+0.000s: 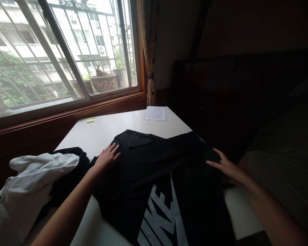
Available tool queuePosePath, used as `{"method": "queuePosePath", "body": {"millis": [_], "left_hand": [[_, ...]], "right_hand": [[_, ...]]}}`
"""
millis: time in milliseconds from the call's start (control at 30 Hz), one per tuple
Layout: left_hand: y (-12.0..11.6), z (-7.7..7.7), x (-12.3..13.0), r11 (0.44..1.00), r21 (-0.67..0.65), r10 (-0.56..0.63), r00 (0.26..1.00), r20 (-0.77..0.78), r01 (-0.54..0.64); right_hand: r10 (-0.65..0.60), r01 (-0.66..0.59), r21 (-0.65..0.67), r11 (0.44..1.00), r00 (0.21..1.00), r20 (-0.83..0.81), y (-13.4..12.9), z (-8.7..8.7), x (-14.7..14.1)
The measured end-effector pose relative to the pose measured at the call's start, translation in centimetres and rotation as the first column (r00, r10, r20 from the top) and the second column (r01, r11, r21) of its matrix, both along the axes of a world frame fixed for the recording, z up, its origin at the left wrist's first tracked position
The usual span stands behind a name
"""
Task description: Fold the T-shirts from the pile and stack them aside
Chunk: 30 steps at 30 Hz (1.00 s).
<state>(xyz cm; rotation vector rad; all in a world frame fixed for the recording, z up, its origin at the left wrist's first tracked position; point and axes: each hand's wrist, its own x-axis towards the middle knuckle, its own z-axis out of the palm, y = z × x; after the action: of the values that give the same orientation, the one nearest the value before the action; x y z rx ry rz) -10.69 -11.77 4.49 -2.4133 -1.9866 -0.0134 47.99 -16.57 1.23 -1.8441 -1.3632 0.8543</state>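
A black T-shirt (143, 167) with a large grey printed logo lies spread over the white table (105, 124), its lower part running out of the bottom of the view. Near its upper left, a piece of the black cloth is folded over. My left hand (108, 156) rests flat on the shirt's left side, fingers spread. At the right edge of the shirt is my right hand (222, 165), thumb and forefinger apart with dark cloth between them; its other fingers are hidden from view.
White cloth (41, 171) and black cloth (79, 155) are heaped at the table's left. Printed papers (155, 113) and a yellow note (91, 120) lie at the far side. Beyond stand a barred window (66, 51) and a curtain (151, 68).
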Motion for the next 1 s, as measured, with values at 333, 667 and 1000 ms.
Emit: {"method": "queuePosePath", "body": {"millis": [333, 667, 1000], "left_hand": [[-1.5, -3.4, -1.8, 0.976, -0.09, 0.198, 0.98, 0.003, -0.197], [-10.5, -2.3, -0.5, 0.924, -0.159, 0.314, 0.927, -0.206, -0.349], [-10.4, 3.4, -1.2, 0.946, -0.139, 0.257, 0.939, -0.228, -0.293]], "right_hand": [[0.15, -0.15, -0.056, 0.987, 0.989, 0.006, -1.2, -0.4, 0.4], [0.153, -0.154, -0.046, 0.987, 0.988, -0.037, 5.6, -0.3, -0.1], [0.185, -0.162, -0.149, 0.975, 0.97, 0.156, 8.4, 0.8, 0.1]]}}
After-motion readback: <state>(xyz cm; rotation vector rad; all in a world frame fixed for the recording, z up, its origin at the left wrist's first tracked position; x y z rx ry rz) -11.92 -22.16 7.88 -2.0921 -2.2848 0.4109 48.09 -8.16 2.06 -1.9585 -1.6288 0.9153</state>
